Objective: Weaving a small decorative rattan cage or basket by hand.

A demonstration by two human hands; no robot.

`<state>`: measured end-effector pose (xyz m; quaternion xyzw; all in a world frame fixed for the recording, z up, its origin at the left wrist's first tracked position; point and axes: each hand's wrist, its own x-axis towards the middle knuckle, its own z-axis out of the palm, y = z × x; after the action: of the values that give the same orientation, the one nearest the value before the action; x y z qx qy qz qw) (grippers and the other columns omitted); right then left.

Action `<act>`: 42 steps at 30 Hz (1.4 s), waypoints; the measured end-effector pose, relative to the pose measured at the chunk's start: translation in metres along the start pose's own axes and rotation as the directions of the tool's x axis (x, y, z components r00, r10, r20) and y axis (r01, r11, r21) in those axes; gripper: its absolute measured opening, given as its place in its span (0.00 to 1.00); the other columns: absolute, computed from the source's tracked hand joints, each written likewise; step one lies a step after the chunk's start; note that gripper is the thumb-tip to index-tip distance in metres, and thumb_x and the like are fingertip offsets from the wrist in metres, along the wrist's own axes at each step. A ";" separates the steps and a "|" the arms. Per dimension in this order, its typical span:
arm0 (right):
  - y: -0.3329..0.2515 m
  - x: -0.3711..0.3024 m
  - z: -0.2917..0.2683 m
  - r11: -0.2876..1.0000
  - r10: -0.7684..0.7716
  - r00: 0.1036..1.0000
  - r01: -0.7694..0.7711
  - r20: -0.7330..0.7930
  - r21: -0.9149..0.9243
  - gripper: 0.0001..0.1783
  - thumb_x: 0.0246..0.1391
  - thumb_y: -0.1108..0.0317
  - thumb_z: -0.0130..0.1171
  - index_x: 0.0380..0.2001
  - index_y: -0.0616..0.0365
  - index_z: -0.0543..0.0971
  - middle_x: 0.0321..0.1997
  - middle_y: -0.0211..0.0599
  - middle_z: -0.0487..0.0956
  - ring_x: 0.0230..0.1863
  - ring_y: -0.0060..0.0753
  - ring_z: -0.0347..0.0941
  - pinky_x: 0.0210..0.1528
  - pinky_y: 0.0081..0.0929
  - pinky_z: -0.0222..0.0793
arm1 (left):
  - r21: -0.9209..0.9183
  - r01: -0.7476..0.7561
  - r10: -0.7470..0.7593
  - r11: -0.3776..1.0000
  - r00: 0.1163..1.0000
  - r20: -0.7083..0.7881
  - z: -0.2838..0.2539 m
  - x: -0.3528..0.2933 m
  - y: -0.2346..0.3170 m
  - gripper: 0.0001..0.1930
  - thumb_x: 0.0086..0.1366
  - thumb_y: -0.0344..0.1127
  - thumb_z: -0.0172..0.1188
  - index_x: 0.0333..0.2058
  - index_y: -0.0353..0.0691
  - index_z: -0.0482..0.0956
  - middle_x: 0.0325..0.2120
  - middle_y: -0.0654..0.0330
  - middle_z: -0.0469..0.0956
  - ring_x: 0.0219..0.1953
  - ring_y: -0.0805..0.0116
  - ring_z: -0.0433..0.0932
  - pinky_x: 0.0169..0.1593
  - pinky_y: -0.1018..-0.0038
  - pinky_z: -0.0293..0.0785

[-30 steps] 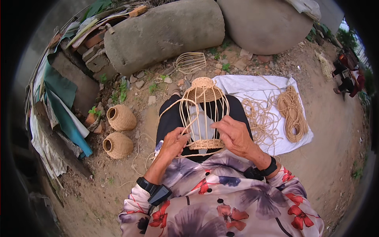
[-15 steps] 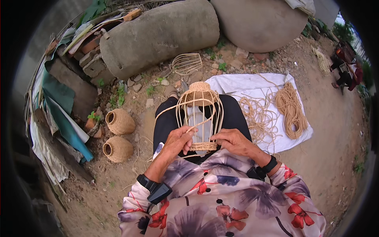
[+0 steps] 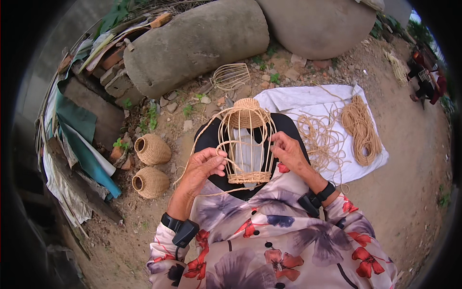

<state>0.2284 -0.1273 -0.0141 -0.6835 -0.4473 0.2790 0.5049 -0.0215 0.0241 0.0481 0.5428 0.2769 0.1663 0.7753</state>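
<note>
The rattan frame (image 3: 246, 142) stands upright on my lap, on the black cloth of my trousers, between my two hands. It is a cage of thin upright ribs, bulging in the middle. Its top is already woven shut into a tight cap, and a narrow woven band closes the foot; all the ribs between those two are bare, so I judge the weaving of the body has barely begun and nearly the whole side is left to fill.

My left hand (image 3: 204, 166) is closed on a loose weaving strand (image 3: 204, 132), pinching it against the ribs on the left side; the strand loops out and up toward the cap. My right hand (image 3: 288, 151) grips a rib on the right side with curled fingers and steadies the frame.

Just beyond my knees a white sheet (image 3: 308, 98) is spread on the dirt. On it lie a tangle of loose cord (image 3: 320, 139) and, beside it, a neat coiled hank (image 3: 360, 127), which suggests plenty of material is on hand.

On the ground to my left two finished woven vases (image 3: 151, 166) lie on their sides, close together, fully covered from neck to base. They show what the piece in my lap would look like when complete. Farther out, near a large grey boulder (image 3: 192, 43), another bare frame (image 3: 231, 76) lies untouched.
</note>
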 end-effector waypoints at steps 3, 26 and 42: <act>-0.002 0.002 0.002 0.999 0.049 0.998 -0.050 0.049 0.019 0.12 0.54 0.71 0.60 0.41 0.61 0.74 0.19 0.26 0.70 0.21 0.15 0.65 0.25 0.21 0.63 | 0.123 -0.022 0.020 0.992 1.000 0.016 0.020 0.029 -0.002 0.09 0.66 0.34 0.61 0.41 0.36 0.81 0.30 0.64 0.79 0.30 0.79 0.78 0.34 0.79 0.78; -0.001 0.013 0.021 0.912 -0.092 0.988 0.032 -0.127 -0.408 0.11 0.50 0.74 0.52 0.39 0.56 0.76 0.28 0.44 0.80 0.31 0.50 0.78 0.34 0.45 0.72 | 0.838 0.127 0.369 0.531 0.855 -0.363 -0.046 -0.052 -0.046 0.06 0.57 0.26 0.62 0.35 0.37 0.77 0.17 0.63 0.76 0.18 0.73 0.76 0.25 0.73 0.73; -0.013 0.002 0.014 0.881 -0.247 0.936 0.110 -0.250 -0.460 0.17 0.52 0.68 0.57 0.46 0.58 0.74 0.42 0.46 0.74 0.36 0.47 0.76 0.36 0.40 0.71 | 0.945 -0.228 0.517 0.233 0.852 0.078 0.013 0.035 -0.026 0.05 0.59 0.31 0.62 0.33 0.37 0.78 0.22 0.54 0.79 0.24 0.59 0.80 0.29 0.68 0.75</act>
<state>0.2129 -0.1184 -0.0063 -0.7691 -0.4780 0.0151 0.4239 0.0130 0.0248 0.0188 0.9086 0.2771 0.2260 0.2161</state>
